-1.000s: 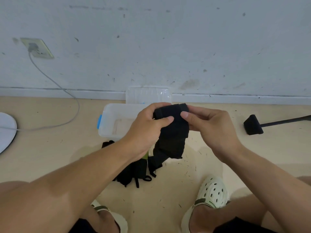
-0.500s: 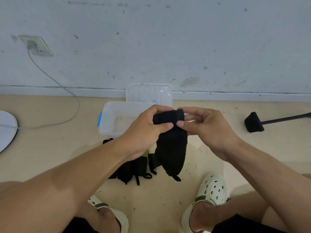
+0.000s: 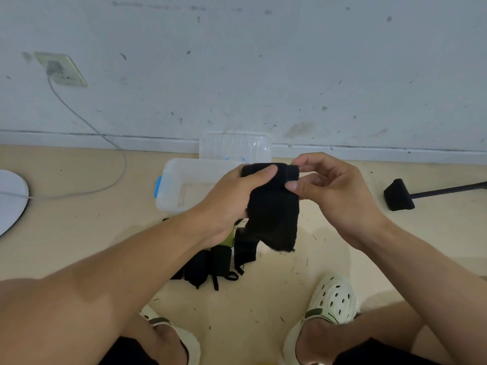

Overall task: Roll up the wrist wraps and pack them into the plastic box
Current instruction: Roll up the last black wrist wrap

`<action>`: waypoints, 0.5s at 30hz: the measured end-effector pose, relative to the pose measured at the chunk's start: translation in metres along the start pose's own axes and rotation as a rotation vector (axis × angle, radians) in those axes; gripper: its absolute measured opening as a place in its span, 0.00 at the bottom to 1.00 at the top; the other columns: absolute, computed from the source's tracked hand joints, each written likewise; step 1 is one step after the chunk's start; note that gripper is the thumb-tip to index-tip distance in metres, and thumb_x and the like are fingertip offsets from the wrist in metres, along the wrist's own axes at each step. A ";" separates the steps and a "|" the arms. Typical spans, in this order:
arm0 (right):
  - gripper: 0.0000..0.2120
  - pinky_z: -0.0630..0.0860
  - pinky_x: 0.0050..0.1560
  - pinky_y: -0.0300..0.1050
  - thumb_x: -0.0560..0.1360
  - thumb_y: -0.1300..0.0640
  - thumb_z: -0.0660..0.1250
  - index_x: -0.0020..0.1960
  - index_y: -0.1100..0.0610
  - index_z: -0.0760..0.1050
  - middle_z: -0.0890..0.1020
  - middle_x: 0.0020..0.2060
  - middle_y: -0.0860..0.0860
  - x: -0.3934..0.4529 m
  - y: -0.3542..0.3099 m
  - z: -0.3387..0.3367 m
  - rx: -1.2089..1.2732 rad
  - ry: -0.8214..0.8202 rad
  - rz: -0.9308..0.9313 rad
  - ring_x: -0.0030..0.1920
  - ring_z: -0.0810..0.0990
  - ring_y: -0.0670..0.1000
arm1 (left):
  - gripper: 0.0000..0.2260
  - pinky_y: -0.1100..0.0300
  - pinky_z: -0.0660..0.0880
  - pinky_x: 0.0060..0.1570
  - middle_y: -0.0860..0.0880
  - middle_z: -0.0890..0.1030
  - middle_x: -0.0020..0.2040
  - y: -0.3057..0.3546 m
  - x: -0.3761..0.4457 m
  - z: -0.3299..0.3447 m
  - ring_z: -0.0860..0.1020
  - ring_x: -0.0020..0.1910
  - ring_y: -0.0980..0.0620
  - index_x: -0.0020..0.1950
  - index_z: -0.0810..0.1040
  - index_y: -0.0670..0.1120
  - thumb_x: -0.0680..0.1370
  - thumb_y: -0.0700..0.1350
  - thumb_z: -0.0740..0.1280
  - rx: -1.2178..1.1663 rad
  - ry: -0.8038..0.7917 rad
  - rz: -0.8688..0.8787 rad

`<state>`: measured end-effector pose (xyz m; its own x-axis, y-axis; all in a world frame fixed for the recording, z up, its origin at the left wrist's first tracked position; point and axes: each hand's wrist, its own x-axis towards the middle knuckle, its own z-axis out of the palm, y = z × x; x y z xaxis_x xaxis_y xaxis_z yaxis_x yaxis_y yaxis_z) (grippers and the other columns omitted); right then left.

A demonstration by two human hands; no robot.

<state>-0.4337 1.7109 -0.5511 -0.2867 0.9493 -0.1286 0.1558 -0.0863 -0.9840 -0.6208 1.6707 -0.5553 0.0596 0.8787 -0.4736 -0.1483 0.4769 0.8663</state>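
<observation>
A black wrist wrap (image 3: 272, 206) is held up in front of me, its top end rolled and its tail hanging down. My left hand (image 3: 232, 198) grips the rolled top from the left, thumb across it. From the right, my right hand (image 3: 332, 191) pinches the same roll with thumb and fingertips. Behind the hands on the floor sits the clear plastic box (image 3: 174, 185) with a blue latch, partly hidden. More black wrist wraps (image 3: 216, 262) lie in a heap on the floor below my left hand.
The clear box lid (image 3: 234, 146) leans against the wall behind the box. A grey cable (image 3: 116, 154) runs from a wall socket (image 3: 62, 69) to a white disc (image 3: 10, 196) at left. A black-footed stand leg (image 3: 399, 196) lies at right. My feet in white clogs (image 3: 332, 301) rest below.
The roll at the top has grown and the hanging tail has become shorter. Both hands stayed in about the same place, turning the wrap.
</observation>
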 end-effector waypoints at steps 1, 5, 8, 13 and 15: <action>0.14 0.80 0.46 0.37 0.72 0.69 0.76 0.50 0.51 0.83 0.86 0.45 0.45 0.001 0.000 -0.002 0.001 -0.017 0.014 0.42 0.86 0.51 | 0.17 0.53 0.83 0.54 0.48 0.85 0.59 0.001 0.000 0.000 0.84 0.59 0.48 0.68 0.78 0.49 0.82 0.55 0.67 -0.003 0.003 0.001; 0.16 0.80 0.54 0.44 0.68 0.62 0.79 0.54 0.54 0.82 0.86 0.53 0.53 0.005 -0.003 -0.008 0.056 -0.134 0.103 0.49 0.87 0.53 | 0.14 0.58 0.82 0.47 0.46 0.84 0.60 0.002 -0.001 -0.001 0.84 0.58 0.48 0.66 0.77 0.48 0.82 0.49 0.69 -0.013 0.023 0.019; 0.21 0.81 0.52 0.44 0.67 0.51 0.77 0.58 0.54 0.82 0.86 0.55 0.52 0.006 -0.004 -0.007 0.096 -0.141 0.150 0.52 0.87 0.53 | 0.13 0.55 0.81 0.50 0.45 0.83 0.60 0.002 0.000 -0.004 0.83 0.59 0.47 0.65 0.77 0.48 0.81 0.46 0.69 -0.044 0.023 0.041; 0.18 0.80 0.55 0.46 0.77 0.49 0.69 0.64 0.54 0.81 0.87 0.56 0.53 0.003 -0.002 -0.006 0.059 -0.267 0.247 0.53 0.87 0.53 | 0.14 0.49 0.82 0.55 0.44 0.82 0.58 0.002 0.002 -0.005 0.82 0.58 0.43 0.63 0.77 0.48 0.79 0.35 0.68 -0.139 0.008 0.065; 0.15 0.81 0.55 0.44 0.81 0.53 0.67 0.67 0.52 0.81 0.86 0.57 0.55 0.002 -0.001 -0.005 0.048 -0.298 0.237 0.56 0.86 0.53 | 0.17 0.47 0.82 0.54 0.43 0.81 0.57 0.001 0.002 -0.005 0.82 0.56 0.41 0.62 0.77 0.48 0.78 0.32 0.67 -0.153 0.004 0.056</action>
<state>-0.4296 1.7143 -0.5493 -0.5110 0.7728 -0.3765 0.2086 -0.3134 -0.9264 -0.6257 1.6730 -0.5559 0.0430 0.9038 -0.4258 -0.2997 0.4182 0.8575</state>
